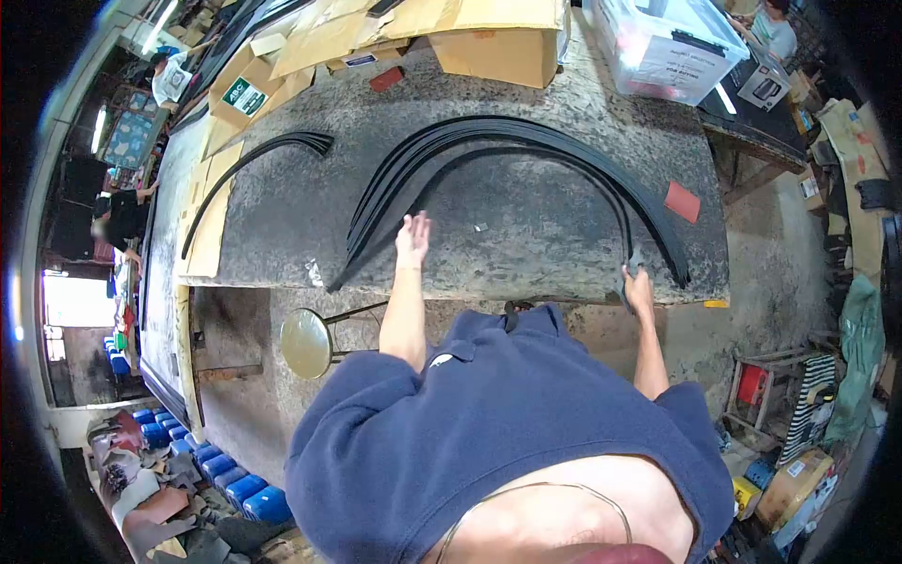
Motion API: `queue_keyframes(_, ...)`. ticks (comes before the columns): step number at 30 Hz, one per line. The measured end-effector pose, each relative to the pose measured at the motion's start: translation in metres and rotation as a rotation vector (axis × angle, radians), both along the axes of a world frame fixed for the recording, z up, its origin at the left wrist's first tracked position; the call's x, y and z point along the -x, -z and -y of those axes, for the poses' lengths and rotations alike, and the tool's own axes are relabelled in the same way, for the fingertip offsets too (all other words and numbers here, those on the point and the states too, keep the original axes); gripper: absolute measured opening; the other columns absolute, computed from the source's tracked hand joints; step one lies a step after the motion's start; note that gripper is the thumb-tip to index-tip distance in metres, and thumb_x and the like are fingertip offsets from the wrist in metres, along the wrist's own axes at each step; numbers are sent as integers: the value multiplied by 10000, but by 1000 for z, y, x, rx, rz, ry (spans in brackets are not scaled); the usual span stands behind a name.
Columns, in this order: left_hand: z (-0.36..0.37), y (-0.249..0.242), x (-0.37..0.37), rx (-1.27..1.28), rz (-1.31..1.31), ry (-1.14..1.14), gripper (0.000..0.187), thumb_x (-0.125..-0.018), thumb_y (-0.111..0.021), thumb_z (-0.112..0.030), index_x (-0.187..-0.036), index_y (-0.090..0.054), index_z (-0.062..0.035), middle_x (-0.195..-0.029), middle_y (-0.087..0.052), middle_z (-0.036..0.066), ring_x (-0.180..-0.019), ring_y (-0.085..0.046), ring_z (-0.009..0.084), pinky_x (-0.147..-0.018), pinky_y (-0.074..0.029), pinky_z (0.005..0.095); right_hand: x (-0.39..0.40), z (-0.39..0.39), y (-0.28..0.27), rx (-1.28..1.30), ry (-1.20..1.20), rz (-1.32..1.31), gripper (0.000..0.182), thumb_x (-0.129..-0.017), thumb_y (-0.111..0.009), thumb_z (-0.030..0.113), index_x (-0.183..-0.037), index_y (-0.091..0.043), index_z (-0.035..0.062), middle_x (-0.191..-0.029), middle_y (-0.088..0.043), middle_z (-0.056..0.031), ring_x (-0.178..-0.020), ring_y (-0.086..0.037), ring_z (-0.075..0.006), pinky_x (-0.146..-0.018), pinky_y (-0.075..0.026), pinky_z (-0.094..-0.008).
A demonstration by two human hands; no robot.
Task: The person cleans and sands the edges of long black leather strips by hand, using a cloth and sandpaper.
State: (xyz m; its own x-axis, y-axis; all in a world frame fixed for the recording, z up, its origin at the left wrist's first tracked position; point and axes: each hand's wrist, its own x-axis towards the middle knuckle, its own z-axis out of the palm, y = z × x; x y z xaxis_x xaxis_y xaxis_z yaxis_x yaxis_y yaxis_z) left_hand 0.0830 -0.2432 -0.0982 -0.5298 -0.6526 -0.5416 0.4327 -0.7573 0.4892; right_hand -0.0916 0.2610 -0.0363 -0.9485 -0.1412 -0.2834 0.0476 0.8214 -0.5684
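A thick bundle of long black strips [526, 129] lies in a wide arc across the worktable. Inside that arc curves a thinner black strip [507, 153], its right end running down to my right hand [638, 287]. The right fingers are closed round this end at the table's front edge, where a small greyish shape shows at the fingertips, too small to name. My left hand [412, 242] is raised over the front edge, fingers stretched out and holding nothing, just right of the bundle's left end. A smaller black strip bundle [249, 160] curves on the left.
Cardboard boxes [498, 56] and a clear plastic bin [672, 56] stand along the worktable's [536, 235] far side. A red sandpaper-like piece [682, 201] lies at right. A round stool [306, 343] stands below the front edge. People work at the far left and top right.
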Motion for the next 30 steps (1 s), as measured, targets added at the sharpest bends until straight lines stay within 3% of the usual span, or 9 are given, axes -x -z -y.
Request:
queue_keyframes(3,-2,-6,19,34,459,490,295,-867,-603,-250,-944,-578,33,-955,-628,172,-947,-631,305,-816,-529,446,23,6,2,-35,85,-103,519,-869,-557,393,-1140,-538,-49,-1026,-600,-289,-1018,-551,-433,-854,-432,-449)
queue_keyframes(5,-11,-36,16,683,1011,707,307,-831,-613,-282,-928,-640,8,-923,-655,193,-899,-646,327,-789,-528,433,41,-7,21,-22,151,-179,534,-872,-550,395,-1158,-524,-55,-1033,-591,-299,-1021,-544,-442,-861,-428,-453)
queue_keyframes(6,-11,-44,8,1203,1399,603,309,-785,-630,-315,-915,-682,-39,-904,-661,224,-919,-636,353,-802,-509,421,51,-16,38,41,221,-250,528,-885,-532,388,-1175,-511,-53,-1072,-575,-299,-1047,-530,-438,-883,-412,-454)
queue_keyframes(10,-2,-57,-35,1300,1807,592,521,-762,-639,-357,-1128,-504,-11,-1173,-498,214,-1117,-480,373,-879,-449,474,62,-35,22,101,436,-426,478,-927,-477,347,-1137,-534,-79,-1093,-560,-309,-1043,-523,-436,-870,-405,-452)
queue_keyframes(12,-3,-59,-62,1224,1815,690,590,-780,-624,-388,-1211,-452,-24,-1245,-452,201,-1181,-429,358,-917,-424,490,82,-69,29,215,717,-821,409,-926,-474,287,-1055,-560,-91,-1009,-579,-315,-954,-538,-452,-807,-410,-474)
queue_keyframes(15,6,-41,-93,1222,1839,832,623,-786,-623,-405,-1243,-443,-23,-1255,-451,198,-1180,-429,372,-929,-418,491,99,-123,11,-41,1255,-762,385,-898,-528,291,-1004,-574,-76,-966,-611,-273,-911,-565,-440,-779,-419,-489)
queue_keyframes(20,7,-37,-106,1378,1758,856,441,-781,-629,-341,-1084,-580,-24,-1126,-544,187,-1090,-503,357,-889,-444,433,54,-116,-6,-58,136,-320,638,-732,-675,493,-1148,-561,24,-1067,-602,-237,-1000,-561,-415,-885,-435,-450)
queue_keyframes(22,14,-17,-113,1474,1638,741,317,-773,-631,-283,-971,-634,-35,-997,-612,174,-986,-570,353,-830,-470,428,23,-72,-20,-446,106,-104,604,-751,-679,424,-1222,-531,77,-1100,-590,-240,-1070,-541,-379,-896,-429,-444)
queue_keyframes(30,58,-43,-74,1375,1663,614,208,-749,-610,-212,-837,-659,-31,-871,-639,216,-855,-623,386,-763,-507,460,58,-25,8,-262,406,-278,363,-800,-645,269,-1023,-601,-14,-918,-631,-263,-895,-598,-425,-765,-459,-484)
